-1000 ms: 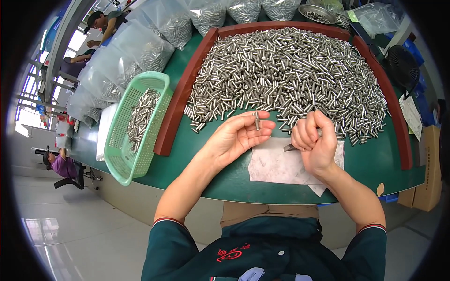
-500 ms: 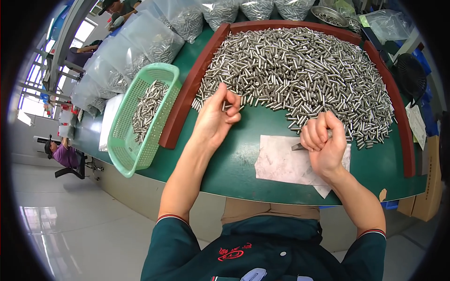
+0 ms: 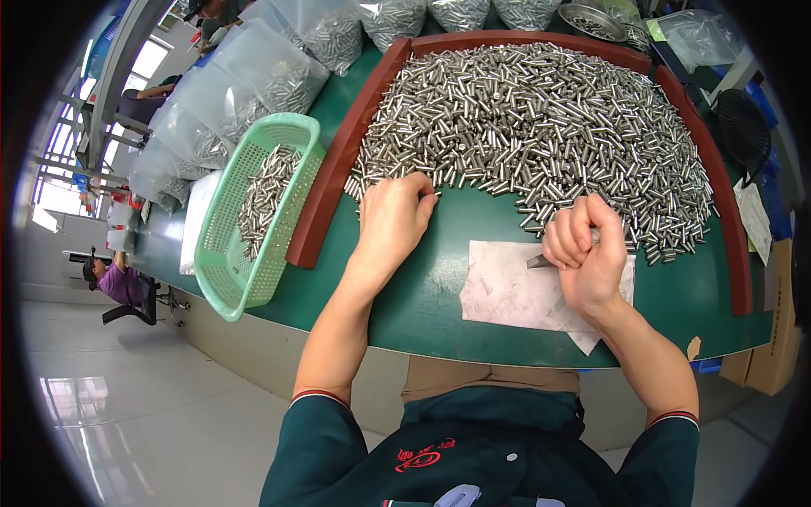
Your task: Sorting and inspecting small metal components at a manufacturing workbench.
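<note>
A broad heap of short, shiny metal pins (image 3: 524, 118) covers the green table (image 3: 422, 296) in front of me. At the heap's near left edge is my left hand (image 3: 393, 218), back turned up and fingers curled down together. What its fingertips hold, if anything, is hidden, though a pin end shows beside them. My right hand (image 3: 590, 258) is closed in a loose fist above a smudged white sheet (image 3: 498, 296). From its left side sticks the flat grey tip of a metal piece (image 3: 536, 262); the rest is inside the fist.
Dark red wooden bars (image 3: 325, 203) fence the heap. A green plastic basket (image 3: 211, 253) with pins stands outside the left bar. Clear bags of pins (image 3: 287, 76) line the back left. A metal bowl (image 3: 596, 25) and black fan (image 3: 743, 135) are at the right.
My left hand has turned over from palm up to back up, and its fingers have come down at the heap's edge. The right hand has barely moved.
</note>
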Tool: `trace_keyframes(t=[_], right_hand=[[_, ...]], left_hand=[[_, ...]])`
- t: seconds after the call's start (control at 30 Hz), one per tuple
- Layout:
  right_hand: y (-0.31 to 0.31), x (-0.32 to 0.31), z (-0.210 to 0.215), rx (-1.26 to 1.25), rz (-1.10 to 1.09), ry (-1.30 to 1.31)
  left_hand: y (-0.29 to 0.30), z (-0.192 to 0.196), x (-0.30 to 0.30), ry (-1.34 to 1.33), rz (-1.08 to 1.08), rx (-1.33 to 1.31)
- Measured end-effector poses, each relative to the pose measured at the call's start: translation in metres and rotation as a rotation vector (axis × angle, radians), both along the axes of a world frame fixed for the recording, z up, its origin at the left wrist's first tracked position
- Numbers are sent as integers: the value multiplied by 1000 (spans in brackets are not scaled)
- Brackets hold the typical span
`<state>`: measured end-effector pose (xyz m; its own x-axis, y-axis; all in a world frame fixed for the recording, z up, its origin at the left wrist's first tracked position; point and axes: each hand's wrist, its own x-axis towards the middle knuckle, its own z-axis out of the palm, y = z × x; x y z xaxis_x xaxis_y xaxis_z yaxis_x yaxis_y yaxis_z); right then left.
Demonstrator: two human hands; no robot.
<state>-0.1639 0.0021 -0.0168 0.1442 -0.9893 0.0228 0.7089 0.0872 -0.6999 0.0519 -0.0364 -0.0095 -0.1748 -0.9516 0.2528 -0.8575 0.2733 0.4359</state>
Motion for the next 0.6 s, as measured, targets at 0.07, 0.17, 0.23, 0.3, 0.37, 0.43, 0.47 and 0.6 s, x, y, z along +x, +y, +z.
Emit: trace_keyframes(t=[0.07, 0.17, 0.23, 0.3, 0.37, 0.43, 0.47, 0.6], right_hand=[[0, 0, 0, 5, 0, -1], [0, -2, -1, 8, -23, 3], [0, -1, 1, 15, -12, 19], [0, -1, 2, 25, -19, 22], [0, -1, 1, 26, -6, 10], [-1, -1, 1, 33, -12, 6], [-1, -1, 1, 36, -12, 6], [-1, -1, 1, 40, -11, 5]], left_hand=[[1, 6, -3, 160, -42, 120], [2, 9, -11, 744, -173, 533], [2, 6, -10, 1184, -278, 929], [4, 6, -14, 1290, -274, 1040], [4, 0, -13, 1306, -293, 1053], [3, -2, -13, 1276, -297, 1030], [3, -2, -14, 1274, -298, 1032], [3, 0, -16, 1246, -269, 952]])
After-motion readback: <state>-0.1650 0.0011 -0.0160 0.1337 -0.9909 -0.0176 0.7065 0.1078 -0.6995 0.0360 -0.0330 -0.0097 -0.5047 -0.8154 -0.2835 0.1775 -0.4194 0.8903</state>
